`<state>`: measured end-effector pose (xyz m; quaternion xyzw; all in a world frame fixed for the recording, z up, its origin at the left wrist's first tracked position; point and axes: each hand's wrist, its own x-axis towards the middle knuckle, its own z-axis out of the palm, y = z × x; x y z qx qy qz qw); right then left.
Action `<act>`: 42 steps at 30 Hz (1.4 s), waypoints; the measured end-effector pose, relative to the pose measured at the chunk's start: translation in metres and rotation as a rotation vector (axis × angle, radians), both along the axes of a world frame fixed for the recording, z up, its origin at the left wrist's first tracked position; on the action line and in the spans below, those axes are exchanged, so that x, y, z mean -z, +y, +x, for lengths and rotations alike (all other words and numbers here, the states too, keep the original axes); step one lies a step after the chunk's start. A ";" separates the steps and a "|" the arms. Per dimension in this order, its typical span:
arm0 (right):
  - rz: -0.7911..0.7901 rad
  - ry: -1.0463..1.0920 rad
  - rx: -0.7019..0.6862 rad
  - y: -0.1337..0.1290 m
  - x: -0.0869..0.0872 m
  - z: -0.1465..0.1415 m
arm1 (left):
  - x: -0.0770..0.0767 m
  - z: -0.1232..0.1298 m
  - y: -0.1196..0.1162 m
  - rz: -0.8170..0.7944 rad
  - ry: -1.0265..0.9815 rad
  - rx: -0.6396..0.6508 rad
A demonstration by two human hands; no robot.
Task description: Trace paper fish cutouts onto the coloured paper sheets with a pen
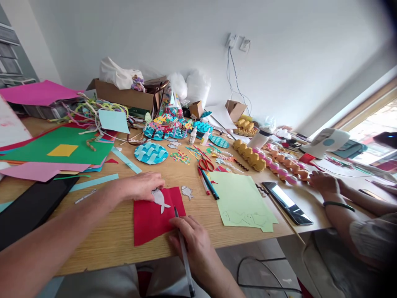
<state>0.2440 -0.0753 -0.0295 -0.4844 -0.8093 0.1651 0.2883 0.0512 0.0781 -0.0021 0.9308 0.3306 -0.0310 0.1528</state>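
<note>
A piece of red paper [149, 227] lies near the table's front edge. On its upper part rests a pale fish cutout [160, 199], tail toward the lower right. The fingers of my left hand [144, 186] press the cutout's head end against the paper. My right hand [194, 240] grips a pen [185, 252], its tip over the red paper, right of the fish's tail. Another small fish cutout [187, 192] lies just beyond the red paper's right edge. Light green paper [245, 198] with drawn fish outlines sits farther right.
Red scissors [206, 164] and markers [208, 184] lie beyond the red paper. A blue woven disc [151, 153], glue bottles [192, 135] and coloured papers [34, 147] are farther back. At right are a phone [287, 203] and another person's arms [338, 198].
</note>
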 end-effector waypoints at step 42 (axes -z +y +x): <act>0.003 -0.158 -0.262 0.024 -0.011 0.020 | -0.010 -0.015 -0.016 0.032 -0.160 -0.175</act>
